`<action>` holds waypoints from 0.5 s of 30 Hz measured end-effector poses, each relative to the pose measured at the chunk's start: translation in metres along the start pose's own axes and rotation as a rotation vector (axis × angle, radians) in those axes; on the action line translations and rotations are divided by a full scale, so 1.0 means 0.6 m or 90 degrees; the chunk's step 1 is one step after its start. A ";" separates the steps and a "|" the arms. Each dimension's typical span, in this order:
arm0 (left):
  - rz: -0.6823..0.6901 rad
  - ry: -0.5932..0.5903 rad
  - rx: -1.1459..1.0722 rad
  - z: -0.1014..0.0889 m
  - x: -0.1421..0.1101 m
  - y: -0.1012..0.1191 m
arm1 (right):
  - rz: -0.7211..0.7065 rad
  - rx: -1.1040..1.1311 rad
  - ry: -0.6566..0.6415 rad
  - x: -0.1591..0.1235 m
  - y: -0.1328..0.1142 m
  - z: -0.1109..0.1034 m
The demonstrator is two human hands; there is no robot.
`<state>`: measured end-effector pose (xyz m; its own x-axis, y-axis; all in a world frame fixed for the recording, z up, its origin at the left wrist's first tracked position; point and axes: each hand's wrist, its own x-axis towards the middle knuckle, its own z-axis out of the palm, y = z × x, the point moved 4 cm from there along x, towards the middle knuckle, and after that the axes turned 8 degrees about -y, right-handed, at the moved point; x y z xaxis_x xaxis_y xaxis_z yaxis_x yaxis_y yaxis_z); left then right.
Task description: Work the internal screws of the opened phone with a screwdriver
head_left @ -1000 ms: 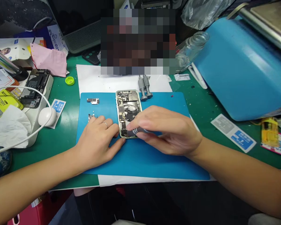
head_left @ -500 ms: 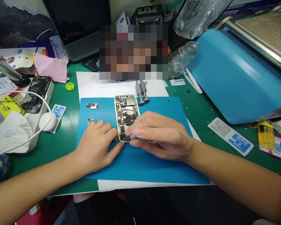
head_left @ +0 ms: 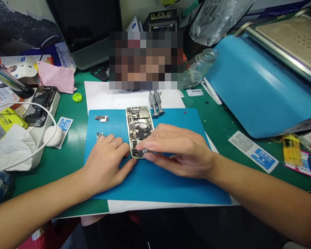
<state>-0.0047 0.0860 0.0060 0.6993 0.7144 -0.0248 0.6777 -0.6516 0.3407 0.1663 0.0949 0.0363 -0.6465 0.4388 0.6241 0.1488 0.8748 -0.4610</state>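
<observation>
An opened smartphone (head_left: 140, 126) with its inner parts bare lies on a blue mat (head_left: 160, 186). My left hand (head_left: 107, 157), fingers bent and a ring on one of them, braces the phone's lower left corner between forefinger and thumb. Pinched in my right hand (head_left: 178, 150) is a grey screwdriver (head_left: 144, 151), held over the phone's lower end; its tip is hidden. Small metal parts (head_left: 100, 135) lie just beyond my left fingers, and a larger metal part (head_left: 102, 118) sits farther up the mat. Two more grey screwdrivers (head_left: 157, 103) lie beyond the phone's top right.
White paper (head_left: 98, 93) extends beneath the mat. At left are another opened phone (head_left: 41, 105), a white cable puck (head_left: 53, 135) and a green cap (head_left: 77, 97). A glass jar (head_left: 200, 67) leans at the back; a blue sheet (head_left: 254, 90) curves at right. A blurred patch covers the back middle.
The view has shifted slightly. My right hand and the screwdriver stay over the phone's lower end, and my left hand keeps its place at the corner.
</observation>
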 end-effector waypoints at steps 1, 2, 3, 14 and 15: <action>0.000 -0.001 0.001 0.000 0.000 0.000 | -0.005 -0.002 0.007 0.000 0.000 0.000; 0.001 -0.002 0.003 0.001 0.001 0.000 | -0.012 -0.003 0.014 0.000 0.000 0.000; 0.002 0.000 0.004 0.001 0.001 0.000 | -0.018 -0.001 0.020 -0.001 -0.001 0.001; 0.012 0.013 0.016 0.000 -0.002 0.001 | -0.032 0.086 -0.005 -0.009 -0.002 0.011; 0.013 0.015 0.016 0.000 -0.001 0.001 | -0.025 0.092 -0.009 -0.008 -0.002 0.012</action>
<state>-0.0050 0.0851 0.0063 0.7076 0.7066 0.0048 0.6690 -0.6721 0.3174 0.1639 0.0904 0.0296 -0.6605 0.4007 0.6349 0.0148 0.8524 -0.5227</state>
